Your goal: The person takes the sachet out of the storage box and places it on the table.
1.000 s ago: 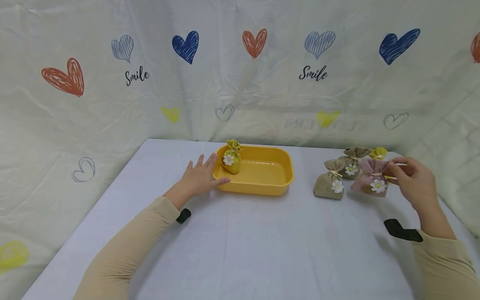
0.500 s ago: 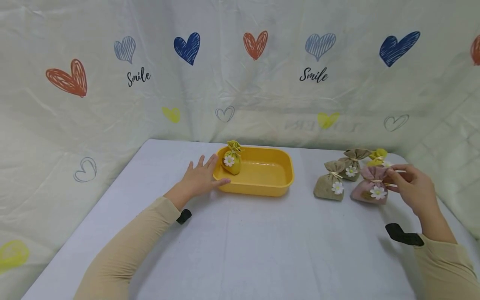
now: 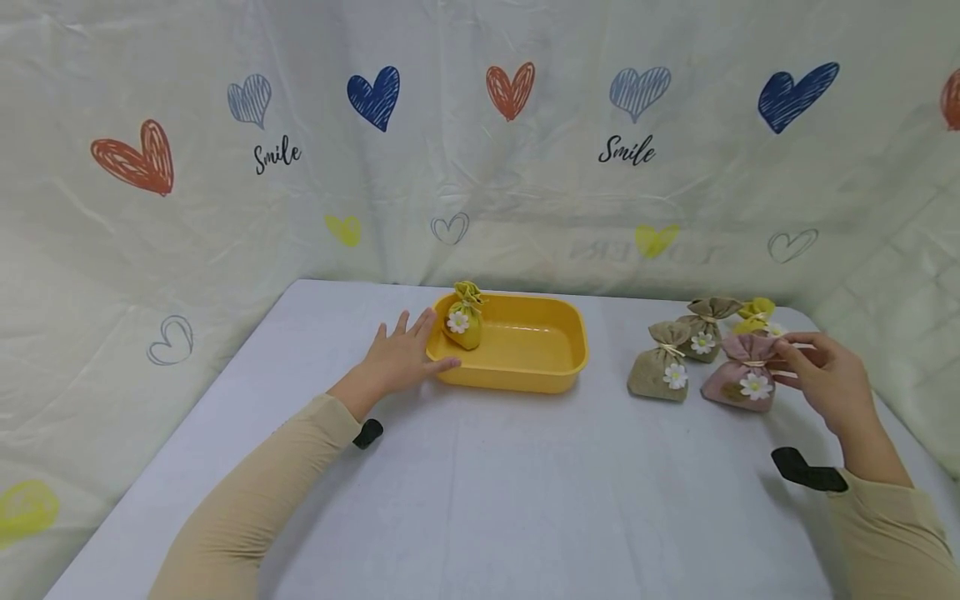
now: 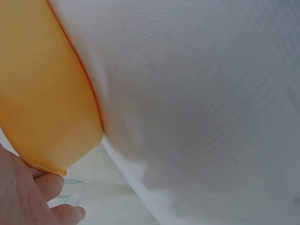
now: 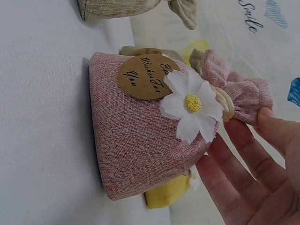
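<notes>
My left hand rests at the left end of a yellow plastic tray, its fingers spread and straight along the rim; the left wrist view shows fingertips at the tray's edge. Inside the tray's left end stands a yellow-green drawstring pouch with a white flower. On the right, a pink drawstring pouch with a white flower and a round paper tag sits on the table. My right hand pinches its gathered top between thumb and fingers, beside the tied cord.
Left of the pink pouch stands a beige pouch. Behind are a brown pouch and a partly hidden yellow pouch. A white cloth covers the table; a curtain printed with hearts hangs behind.
The pink pouch has come down slightly toward the front with my right hand, uncovering more of the yellow pouch behind. My left hand has kept its place at the tray.
</notes>
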Tool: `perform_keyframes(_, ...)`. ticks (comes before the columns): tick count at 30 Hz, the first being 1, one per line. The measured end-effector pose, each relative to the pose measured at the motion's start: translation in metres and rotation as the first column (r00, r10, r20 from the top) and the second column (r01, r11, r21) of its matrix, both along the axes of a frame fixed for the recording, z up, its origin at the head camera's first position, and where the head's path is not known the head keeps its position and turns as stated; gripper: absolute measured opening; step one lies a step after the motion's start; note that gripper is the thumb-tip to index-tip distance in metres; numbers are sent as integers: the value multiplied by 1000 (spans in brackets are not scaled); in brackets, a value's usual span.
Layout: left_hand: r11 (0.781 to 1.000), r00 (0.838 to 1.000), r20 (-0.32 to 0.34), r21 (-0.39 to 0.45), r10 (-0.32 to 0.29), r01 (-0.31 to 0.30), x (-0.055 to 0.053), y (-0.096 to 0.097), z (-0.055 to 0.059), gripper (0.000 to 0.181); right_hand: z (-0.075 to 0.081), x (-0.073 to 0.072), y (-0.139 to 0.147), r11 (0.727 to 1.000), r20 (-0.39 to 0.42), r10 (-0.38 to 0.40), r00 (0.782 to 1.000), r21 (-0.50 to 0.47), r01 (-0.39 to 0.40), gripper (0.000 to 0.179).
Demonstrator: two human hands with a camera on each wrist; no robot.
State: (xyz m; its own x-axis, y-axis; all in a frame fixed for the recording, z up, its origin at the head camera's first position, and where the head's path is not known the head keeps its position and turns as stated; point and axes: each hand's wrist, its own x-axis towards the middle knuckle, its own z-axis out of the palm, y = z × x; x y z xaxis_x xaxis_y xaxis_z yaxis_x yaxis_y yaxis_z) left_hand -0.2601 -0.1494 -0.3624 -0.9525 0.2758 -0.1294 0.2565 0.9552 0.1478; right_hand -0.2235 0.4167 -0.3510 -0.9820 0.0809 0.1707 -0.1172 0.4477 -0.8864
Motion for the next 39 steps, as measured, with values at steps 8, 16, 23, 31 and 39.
perform_keyframes(8, 1000, 1000, -4, -5, -1, 1, -1, 0, -1, 105, -1, -1, 0, 999, 13, -16, 1000, 40, 15, 5)
perform_keyframes(16, 1000, 1000, 0, 1, -3, 3, 0, 0, -1, 105, 1, -1, 1, 993, 13, -3, 1000, 117, 1, 17)
perform_keyframes(23, 1000, 1000, 5, 15, -4, 4, 2, -1, 0, 105, 4, 1, 1, 978, 56, -33, 998, 207, 21, 49)
perform_keyframes(31, 1000, 1000, 8, 24, -1, 1, 3, 0, 2, 105, 9, 2, 8, 964, 73, -103, 992, 253, 81, 55)
perform_keyframes(39, 1000, 1000, 14, 18, 1, -1, 2, 1, 2, 106, 18, 5, 7, 967, 77, -131, 988, 231, 111, 54)
